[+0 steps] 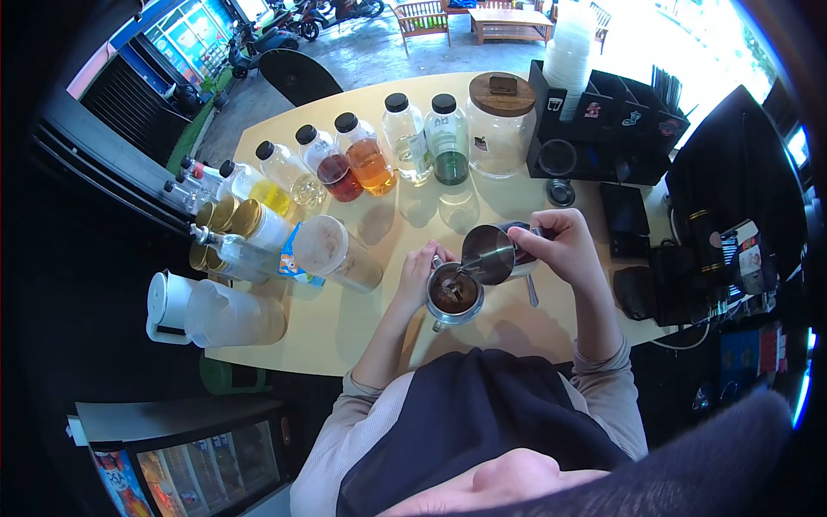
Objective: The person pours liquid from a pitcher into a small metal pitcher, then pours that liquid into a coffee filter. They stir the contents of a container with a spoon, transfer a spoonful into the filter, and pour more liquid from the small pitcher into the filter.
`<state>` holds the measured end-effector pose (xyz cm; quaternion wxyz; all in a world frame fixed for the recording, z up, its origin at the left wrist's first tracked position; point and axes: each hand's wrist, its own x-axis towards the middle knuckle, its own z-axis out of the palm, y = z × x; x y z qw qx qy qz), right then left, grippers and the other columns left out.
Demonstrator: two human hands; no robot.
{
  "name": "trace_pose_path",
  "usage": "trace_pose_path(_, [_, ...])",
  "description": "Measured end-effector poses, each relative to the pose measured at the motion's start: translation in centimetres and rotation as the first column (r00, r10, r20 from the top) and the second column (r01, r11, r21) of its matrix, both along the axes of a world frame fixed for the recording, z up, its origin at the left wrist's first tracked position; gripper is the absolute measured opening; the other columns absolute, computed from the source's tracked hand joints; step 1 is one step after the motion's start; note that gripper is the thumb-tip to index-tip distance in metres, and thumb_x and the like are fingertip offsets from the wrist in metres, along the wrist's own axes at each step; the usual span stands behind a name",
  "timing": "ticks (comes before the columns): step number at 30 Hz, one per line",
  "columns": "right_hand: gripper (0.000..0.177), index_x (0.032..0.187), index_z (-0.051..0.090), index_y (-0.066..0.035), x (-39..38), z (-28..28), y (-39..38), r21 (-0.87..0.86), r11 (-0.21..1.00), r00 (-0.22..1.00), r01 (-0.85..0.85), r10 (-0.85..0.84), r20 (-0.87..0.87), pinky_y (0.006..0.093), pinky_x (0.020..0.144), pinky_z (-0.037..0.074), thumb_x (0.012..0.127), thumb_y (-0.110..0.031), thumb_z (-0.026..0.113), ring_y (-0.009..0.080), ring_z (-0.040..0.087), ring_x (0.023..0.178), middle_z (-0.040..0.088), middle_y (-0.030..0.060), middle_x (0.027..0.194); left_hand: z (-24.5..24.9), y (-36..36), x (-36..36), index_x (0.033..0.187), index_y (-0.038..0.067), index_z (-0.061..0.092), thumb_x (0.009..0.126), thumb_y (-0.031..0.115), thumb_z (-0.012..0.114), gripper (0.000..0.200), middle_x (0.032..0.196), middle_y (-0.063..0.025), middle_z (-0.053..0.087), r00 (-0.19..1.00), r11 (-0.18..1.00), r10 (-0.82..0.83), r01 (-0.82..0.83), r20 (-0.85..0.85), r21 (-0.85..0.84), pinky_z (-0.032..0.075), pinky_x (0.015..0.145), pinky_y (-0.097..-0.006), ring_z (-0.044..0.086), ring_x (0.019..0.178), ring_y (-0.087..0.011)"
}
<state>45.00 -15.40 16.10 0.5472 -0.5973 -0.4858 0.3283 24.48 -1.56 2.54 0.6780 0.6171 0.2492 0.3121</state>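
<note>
My right hand (556, 246) grips a metal pitcher (488, 255) and tilts it to the left. A thin stream of clear liquid runs from its lip into a metal cup (441, 315) with dark brown contents (452, 291). My left hand (417, 274) is closed at the far left side of the cup, by its handle, steadying it; the fingertips are partly hidden. The cup is upright, directly under the pitcher's lip. A spoon (532, 293) lies on the table just right of the cup.
Black-capped bottles (368, 164) of coloured liquid line the table's far edge. Left are a tall container (332, 250), gold-lidded jars (258, 222) and a plastic jug (228, 317). A wooden-lidded jar (500, 129), black organiser (594, 121) and dark screen (732, 172) stand toward the right.
</note>
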Motion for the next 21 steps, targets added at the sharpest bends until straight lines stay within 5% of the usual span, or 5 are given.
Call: trace_pose_path(21, [0.025,0.066,0.067,0.002,0.3,0.4,-2.1,0.007,1.0,0.998,0.003,-0.004,0.057,0.0186,0.052,0.044,0.086,-0.011,0.073,0.0018,0.06,0.057,0.068,0.0025,0.06,-1.1,0.5,0.0,0.072,0.001,0.055,0.105,0.033,0.036,0.05,0.081,-0.0136,0.069,0.997,0.998,-0.048,0.051,0.054,-0.045,0.051,0.071,-0.0304,0.063,0.073,-0.016])
